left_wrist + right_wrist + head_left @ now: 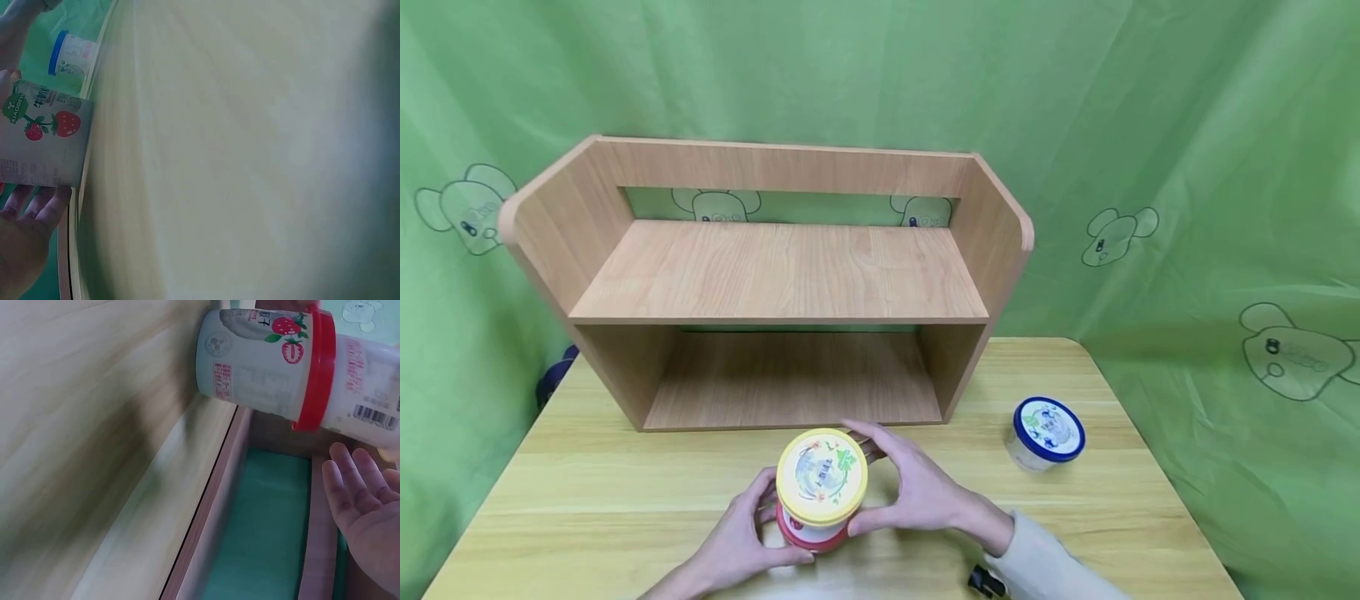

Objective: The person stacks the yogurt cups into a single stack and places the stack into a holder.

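Two tubs stand stacked in front of the shelf. The upper tub has a yellow lid (822, 477); beneath it is a strawberry tub with a red lid (320, 369). My left hand (741, 533) holds the lower strawberry tub, thumb in front and fingers at its left side. In the left wrist view, fingertips meet the wall of the strawberry tub (53, 134). On the other side, my right hand (917, 487) curves wide beside the yellow-lidded tub. Its fingers (353, 481) look fairly straight and spread in the right wrist view, with a gap showing beside the tub.
Behind the hands stands a two-level wooden shelf (778, 271). A tub with a blue lid (1048, 429) sits toward the right side of the wooden table (587, 500). Near the right sleeve lies a small black object (985, 581). Green curtains (1135, 125) surround the table.
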Tool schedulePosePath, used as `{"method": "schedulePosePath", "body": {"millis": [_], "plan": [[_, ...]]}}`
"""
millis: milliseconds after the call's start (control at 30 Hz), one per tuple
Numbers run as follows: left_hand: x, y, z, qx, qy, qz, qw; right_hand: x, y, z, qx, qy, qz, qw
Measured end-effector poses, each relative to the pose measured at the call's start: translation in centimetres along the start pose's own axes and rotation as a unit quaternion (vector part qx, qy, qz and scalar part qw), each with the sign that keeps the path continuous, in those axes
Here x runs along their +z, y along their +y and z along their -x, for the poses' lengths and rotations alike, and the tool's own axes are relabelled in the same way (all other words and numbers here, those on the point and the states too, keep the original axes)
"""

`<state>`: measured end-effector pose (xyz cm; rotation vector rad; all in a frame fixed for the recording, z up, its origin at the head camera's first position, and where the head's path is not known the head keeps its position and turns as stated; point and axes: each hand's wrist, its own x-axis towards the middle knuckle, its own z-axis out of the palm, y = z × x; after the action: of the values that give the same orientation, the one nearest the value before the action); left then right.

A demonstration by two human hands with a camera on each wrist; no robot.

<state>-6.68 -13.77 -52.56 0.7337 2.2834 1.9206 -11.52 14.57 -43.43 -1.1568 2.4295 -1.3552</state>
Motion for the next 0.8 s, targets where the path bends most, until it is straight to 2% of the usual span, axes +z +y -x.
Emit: {"method": "schedulePosePath", "body": {"millis": [267, 367, 500, 800], "plan": [[0.0, -0.1, -0.1, -0.002, 0.004, 0.002, 1.0, -1.4, 0.9, 1.5, -0.032, 0.037, -0.014, 0.9987], [0.1, 0.0, -0.1, -0.017, 0.003, 0.009, 0.9998, -2.1, 1.3, 2.3, -0.037, 0.052, -0.013, 0.9979], [0.2, 0.1, -0.1, -0.031, 0.002, 0.015, 0.9994, -3.0, 1.8, 3.4, -0.038, 0.075, -0.006, 0.9965], [0.1, 0.1, -0.1, -0.029, 0.0, 0.012, 0.9995, -4.7, 2.8, 5.3, -0.036, 0.113, 0.005, 0.993]]}}
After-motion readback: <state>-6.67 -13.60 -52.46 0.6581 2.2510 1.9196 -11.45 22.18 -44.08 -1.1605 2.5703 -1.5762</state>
